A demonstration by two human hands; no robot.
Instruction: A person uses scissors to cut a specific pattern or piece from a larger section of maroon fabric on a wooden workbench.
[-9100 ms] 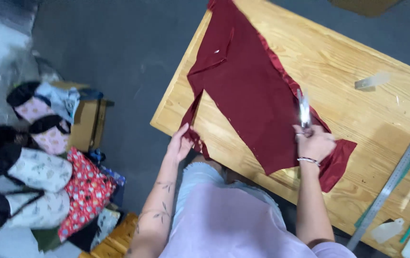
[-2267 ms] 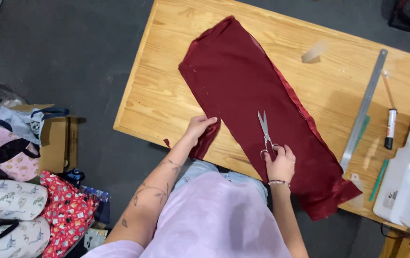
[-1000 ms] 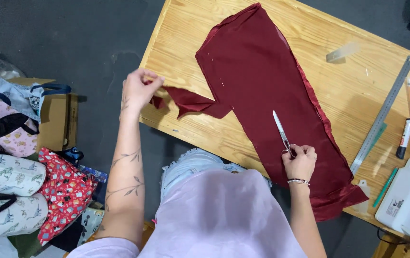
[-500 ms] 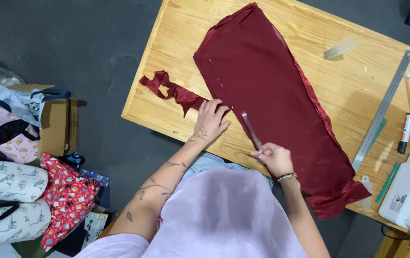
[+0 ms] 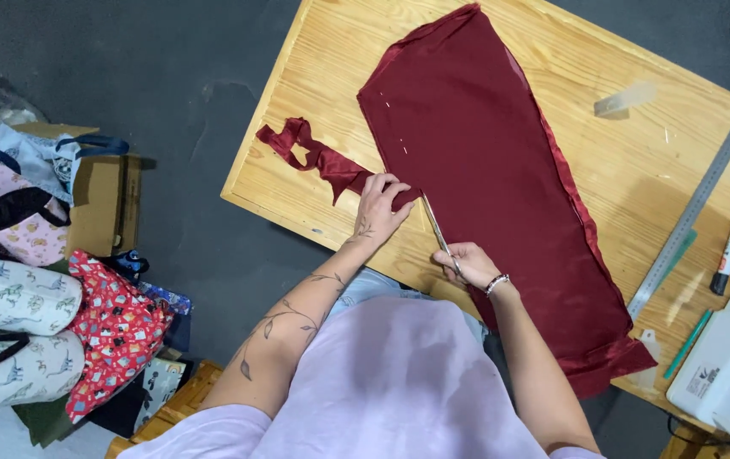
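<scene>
Scissors [image 5: 435, 231] lie in the right hand [image 5: 469, 263], which is closed through the handles with the blades pointing away from the body — whether the blades themselves are parted is too fine to tell. Their tips reach the near left corner of the dark red fabric [image 5: 501, 178], just beside the left hand [image 5: 379, 204]. That hand lies flat with its fingers together, pressing the cloth to the worktop [image 5: 314, 59] right where the cut edge begins. A trimmed strip [image 5: 314, 157] of the same red cloth trails off to the far left of the left hand, seemingly joined to the piece under the fingers.

To cut well here, the pressing hand looks best kept close to the blades but clear of their line, so the slippery cloth cannot creep. Long, steady closures with the lower blade riding on the wood should give a cleaner edge than short snips. The strip wants gentle tension only — too much pull would likely drag the cut off line.

A metal ruler [image 5: 692, 212] and a marker [image 5: 729, 259] lie well to the right of the right hand.
</scene>
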